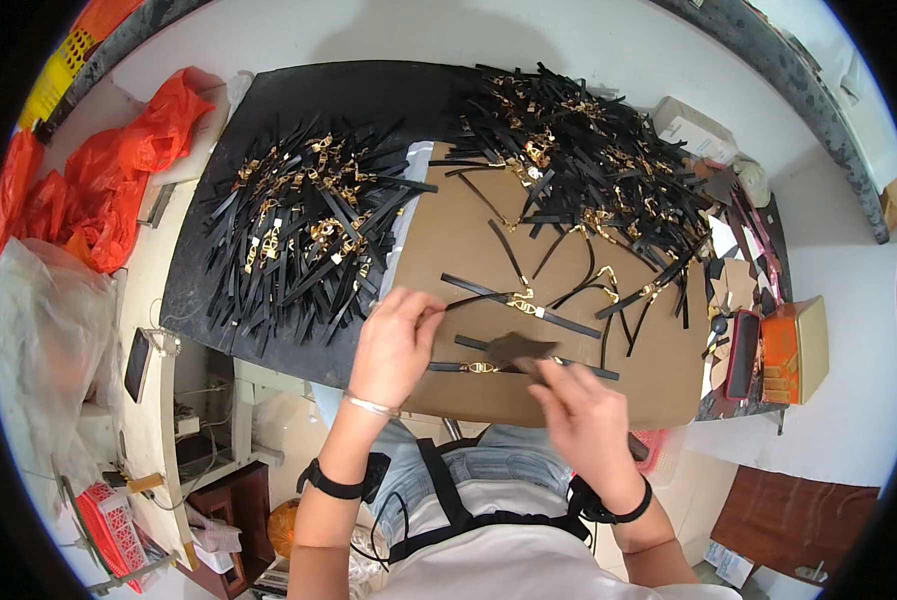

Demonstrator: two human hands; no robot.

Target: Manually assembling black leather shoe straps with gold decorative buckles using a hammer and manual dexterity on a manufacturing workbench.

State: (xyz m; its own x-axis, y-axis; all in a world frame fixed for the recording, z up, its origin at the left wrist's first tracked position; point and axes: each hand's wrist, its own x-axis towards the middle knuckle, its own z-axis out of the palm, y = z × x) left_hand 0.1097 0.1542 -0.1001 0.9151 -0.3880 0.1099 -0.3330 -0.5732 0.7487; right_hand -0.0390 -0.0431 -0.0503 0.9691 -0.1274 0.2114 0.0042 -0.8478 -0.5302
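Note:
Between the fingertips of my left hand is one end of a thin black strap, which runs right toward gold metal fittings on the brown board. My right hand is closed round the handle of a hammer. The dark brown hammer head, smeared by motion, is over the straps nearest me and hides part of them. A gold buckle joined to black strap pieces lies just left of the head. Farther off, another gold buckle sits between two straight strap pieces.
A heap of black straps with gold buckles covers the table's left part; a larger heap lies at the far right. At the right edge are a red-edged phone and an orange and gold box. Red plastic bags hang far left.

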